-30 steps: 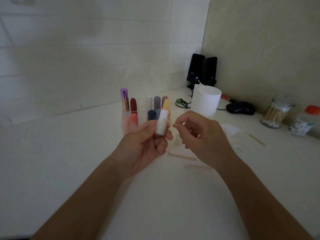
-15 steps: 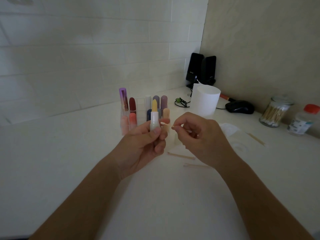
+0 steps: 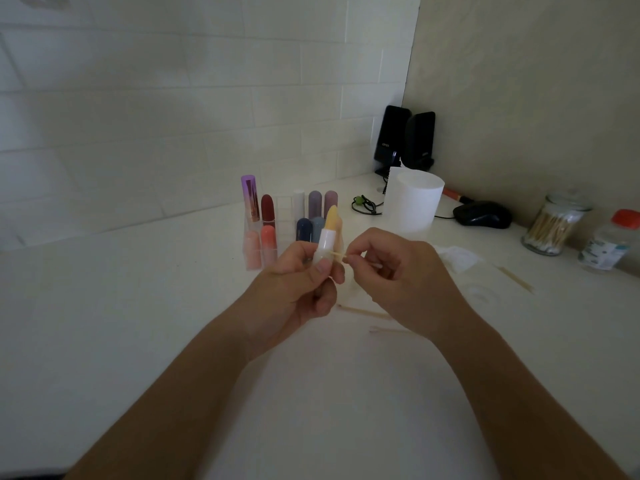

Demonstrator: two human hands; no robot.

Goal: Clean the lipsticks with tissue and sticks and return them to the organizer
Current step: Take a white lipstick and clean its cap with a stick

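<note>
Dim worktop (image 3: 138, 306) in a tiled corner. We noted the left hand (image 3: 294, 285) raised above it. Its fingers (image 3: 323, 270) were curled round the white base of an uncapped yellow lipstick (image 3: 328, 230), held upright with the yellow tip uppermost. The right hand (image 3: 401, 282) was just beside it, fingers (image 3: 356, 260) pinched together on a thin wooden stick (image 3: 337, 255). The stick lay roughly level, its far end at the right side of the white tube. It seemed to touch there, though the view was too soft for us to be sure.

Behind the hands we recorded a clear organizer (image 3: 285, 216) on the worktop, with capped lipsticks upright in its cells. A tall purple one (image 3: 250, 197) and a dark red one (image 3: 267, 207) stood at the left rear, with two pink ones (image 3: 268, 239) in front of them. Mauve and dark blue ones stood to the right.

A crumpled tissue (image 3: 457, 258) lay to the right. Loose sticks (image 3: 363, 311) lay on the worktop beneath the right hand, and another (image 3: 516, 279) lay further right. We also logged a white cylinder (image 3: 414, 202), two black speakers (image 3: 403, 140), a black mouse (image 3: 481, 214), a glass jar of swabs (image 3: 554, 225) and a red-capped bottle (image 3: 613, 240) towards the right wall.
</note>
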